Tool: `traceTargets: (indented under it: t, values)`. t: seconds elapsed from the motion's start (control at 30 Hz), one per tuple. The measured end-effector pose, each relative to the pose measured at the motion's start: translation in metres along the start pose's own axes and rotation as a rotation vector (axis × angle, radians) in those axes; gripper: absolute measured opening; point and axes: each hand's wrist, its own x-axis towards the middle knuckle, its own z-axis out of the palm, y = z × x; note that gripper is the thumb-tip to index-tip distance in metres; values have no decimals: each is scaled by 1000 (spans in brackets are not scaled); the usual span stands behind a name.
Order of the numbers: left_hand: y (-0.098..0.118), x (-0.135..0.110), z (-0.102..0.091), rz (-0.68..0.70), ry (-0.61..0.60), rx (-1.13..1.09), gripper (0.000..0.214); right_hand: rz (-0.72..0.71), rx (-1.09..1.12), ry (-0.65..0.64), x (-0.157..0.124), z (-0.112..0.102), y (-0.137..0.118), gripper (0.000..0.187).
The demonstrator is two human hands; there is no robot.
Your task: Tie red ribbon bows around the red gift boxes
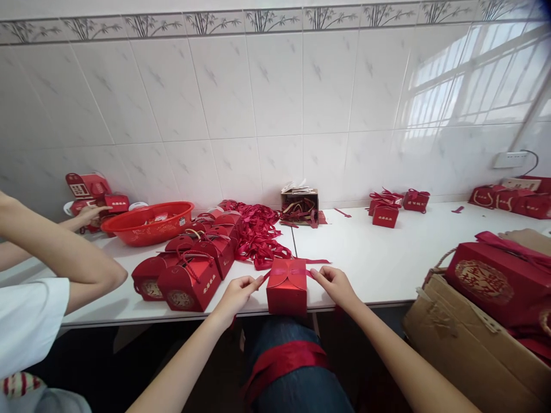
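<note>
A small red gift box [287, 288] stands at the near edge of the white table [387, 258]. A red ribbon [316, 262] runs under or behind it, and its ends stick out on both sides. My left hand [238, 292] is pinched shut on the ribbon's left end, just left of the box. To the right of the box, my right hand [334, 283] is pinched shut on the other end. More red ribbon [284, 361] lies across my lap.
Finished red boxes with handles [191, 269] crowd the left, beside a ribbon pile [258, 232] and a red basin [148, 222]. A co-worker's arm [64, 252] reaches in at left. A cardboard box [300, 206] stands by the wall. A carton with large red boxes [482, 321] sits right.
</note>
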Motion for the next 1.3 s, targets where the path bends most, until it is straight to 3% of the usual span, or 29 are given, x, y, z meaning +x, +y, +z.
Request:
traceTargets:
  t: [0.17,0.27,0.4,0.5,0.53,0.6,0.7,0.73,0.8,0.87,0.97,1.1,1.2,1.3]
  values:
    - [7,-4,-17,-5,1,47,49,-20,-20,-7,7,-3,-1,53]
    - [10,-3,-22,64,43,95,43,-39,-48,-17,13,-7,-3,49]
    - [6,0,-25,202,212,135,36,-69,-127,12,13,-16,-9,37]
    - [3,-5,-27,282,409,214,32,-110,-258,169,3,-26,-19,29]
    - [3,-9,-27,308,426,242,31,-124,-293,195,-2,-29,-23,28]
    - [5,-19,-23,306,276,304,34,-134,-322,94,-12,-31,-32,28]
    - [8,-32,-11,227,-83,458,38,-102,-308,-228,-25,-26,-40,28]
    - [8,-35,-7,215,-124,509,36,-79,-307,-282,-27,-22,-41,26]
    - [6,-36,1,188,-83,549,33,-5,-271,-276,-30,-14,-38,21]
    - [4,-33,5,84,-25,440,47,128,-114,-213,-30,-9,-32,30]
    - [3,-26,5,-98,-6,-10,66,376,400,-94,-29,-8,-25,41]
    - [15,-20,-2,-126,68,-549,50,584,1050,11,-24,-15,-24,19]
    - [28,-15,-7,-96,160,-690,21,620,1230,170,-12,-18,-27,13]
    - [42,-9,-10,-44,248,-749,23,567,1250,335,2,-22,-30,9]
